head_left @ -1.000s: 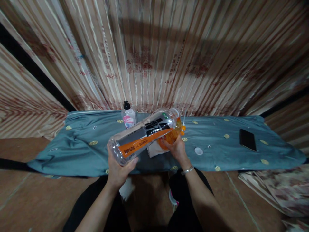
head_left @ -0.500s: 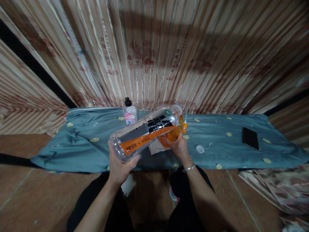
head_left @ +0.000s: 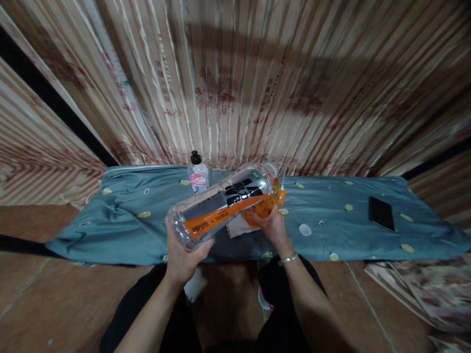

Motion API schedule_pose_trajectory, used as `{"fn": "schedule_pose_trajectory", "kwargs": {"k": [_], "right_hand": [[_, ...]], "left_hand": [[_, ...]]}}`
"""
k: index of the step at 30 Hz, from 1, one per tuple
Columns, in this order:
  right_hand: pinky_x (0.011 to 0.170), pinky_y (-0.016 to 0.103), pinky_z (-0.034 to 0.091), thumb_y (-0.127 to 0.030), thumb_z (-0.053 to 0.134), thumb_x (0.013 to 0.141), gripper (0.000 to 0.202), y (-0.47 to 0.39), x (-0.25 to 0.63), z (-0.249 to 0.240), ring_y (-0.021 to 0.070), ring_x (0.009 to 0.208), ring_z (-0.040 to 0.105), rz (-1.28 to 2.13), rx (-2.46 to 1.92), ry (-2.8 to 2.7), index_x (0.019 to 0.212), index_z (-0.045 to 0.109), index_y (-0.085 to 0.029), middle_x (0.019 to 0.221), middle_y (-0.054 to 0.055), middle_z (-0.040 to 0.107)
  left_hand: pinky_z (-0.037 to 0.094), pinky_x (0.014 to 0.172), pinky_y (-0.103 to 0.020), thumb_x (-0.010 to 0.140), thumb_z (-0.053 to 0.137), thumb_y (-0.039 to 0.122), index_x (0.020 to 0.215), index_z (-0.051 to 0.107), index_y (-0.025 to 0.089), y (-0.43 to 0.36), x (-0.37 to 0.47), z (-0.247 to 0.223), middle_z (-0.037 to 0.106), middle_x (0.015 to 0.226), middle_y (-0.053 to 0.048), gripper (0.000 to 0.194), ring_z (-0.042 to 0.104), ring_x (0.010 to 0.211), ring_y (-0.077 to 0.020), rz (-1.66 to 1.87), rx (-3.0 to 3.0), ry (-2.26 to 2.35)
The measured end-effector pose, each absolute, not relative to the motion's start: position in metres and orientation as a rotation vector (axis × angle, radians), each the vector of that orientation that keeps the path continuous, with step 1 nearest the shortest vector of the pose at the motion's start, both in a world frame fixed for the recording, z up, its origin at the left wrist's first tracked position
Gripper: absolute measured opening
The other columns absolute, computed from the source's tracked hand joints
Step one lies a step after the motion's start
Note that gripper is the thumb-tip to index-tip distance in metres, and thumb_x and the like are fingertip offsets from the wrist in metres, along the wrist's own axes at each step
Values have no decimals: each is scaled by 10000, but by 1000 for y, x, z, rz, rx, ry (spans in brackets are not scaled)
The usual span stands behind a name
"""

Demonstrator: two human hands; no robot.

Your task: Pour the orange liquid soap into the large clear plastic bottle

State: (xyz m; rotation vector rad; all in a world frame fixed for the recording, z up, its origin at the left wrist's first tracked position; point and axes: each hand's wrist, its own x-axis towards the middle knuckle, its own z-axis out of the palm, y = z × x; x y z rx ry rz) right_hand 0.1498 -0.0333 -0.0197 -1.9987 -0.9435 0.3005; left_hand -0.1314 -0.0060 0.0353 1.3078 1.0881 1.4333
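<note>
The clear bottle (head_left: pixel 221 208) slants above the middle of the surface (head_left: pixel 125 230), its base toward the front edge and its neck pointing away to the right. The left hand (head_left: pixel 186 262) is wrapped around the base; the right hand (head_left: pixel 272 225) is closed around an orange bottle (head_left: pixel 263 210) just beside the neck (whether the two bottles touch, I cannot tell).

The surface's front edge runs just past the knees (head_left: pixel 147 309), and its back edge meets a striped curtain (head_left: pixel 228 73), which bounds movement on the far side. Sideways room is widest to the left, where the teal cover spreads in loose folds.

Behind the clear bottle stands a black-capped bottle (head_left: pixel 198 179), the nearest obstacle at the back. A folded white cloth (head_left: pixel 241 228) lies under the orange bottle, partly hidden. To the right, a small white round lid (head_left: pixel 305 230) sits near the right hand, and a dark phone (head_left: pixel 381 213) lies well apart, toward the right end.
</note>
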Motion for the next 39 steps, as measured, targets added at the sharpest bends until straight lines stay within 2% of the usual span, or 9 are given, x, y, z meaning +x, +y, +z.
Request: {"fn": "schedule_pose_trajectory", "kwargs": {"k": [6, 12, 17, 23, 28, 35, 39], "right_hand": [[938, 509, 741, -637, 995, 730, 773, -34, 149, -20, 438, 1136, 906, 309, -1994, -934, 1305, 688, -221, 1158, 172, 912], [950, 522, 730, -667, 972, 741, 807, -35, 149, -20, 447, 1153, 897, 304, -2014, -940, 1334, 678, -205, 1173, 201, 911], [934, 513, 728, -682, 951, 734, 831, -34, 149, -20, 449, 1149, 901, 335, -2039, -924, 1355, 680, -202, 1165, 193, 912], [952, 550, 731, -704, 930, 738, 850, -33, 148, -19, 466, 1144, 899, 337, -2093, -936, 1370, 683, -190, 1154, 208, 909], [947, 591, 735, -728, 914, 715, 888, -33, 148, -23, 485, 1127, 900, 352, -2056, -929, 1374, 673, -182, 1166, 225, 912], [933, 569, 737, -660, 944, 719, 759, -34, 146, -21, 459, 1084, 906, 348, -2020, -902, 1281, 669, -230, 1093, 176, 907], [957, 569, 741, -619, 945, 726, 702, -35, 143, -20, 450, 1107, 907, 345, -1999, -899, 1246, 659, -243, 1123, 178, 904]], "left_hand": [[700, 1154, -616, 563, 1093, 766, 1302, 688, 198, -6, -133, 30, 865, 1275, -203, 1016, 871, 1192, -453, 1415, 1314, 1082], [681, 1195, -586, 589, 1092, 743, 1155, 701, 217, -5, -134, 28, 858, 1309, -199, 866, 862, 1229, -432, 1437, 1327, 1054], [683, 1201, -607, 595, 1083, 759, 1139, 713, 221, -6, -134, 27, 861, 1318, -198, 849, 860, 1255, -453, 1448, 1334, 1065], [718, 1151, -614, 642, 1082, 752, 1329, 710, 212, -8, -134, 21, 875, 1310, -187, 950, 874, 1248, -465, 1454, 1318, 1018], [733, 1120, -601, 658, 1071, 755, 1315, 742, 216, -5, -136, 13, 888, 1292, -192, 912, 884, 1216, -462, 1462, 1354, 1020], [705, 1171, -633, 651, 1073, 728, 1403, 716, 218, -6, -138, 2, 856, 1321, -193, 977, 856, 1287, -493, 1444, 1333, 1054], [690, 1204, -630, 646, 1096, 685, 1285, 715, 229, -9, -141, 6, 861, 1325, -178, 873, 855, 1322, -481, 1414, 1296, 1033]]}}
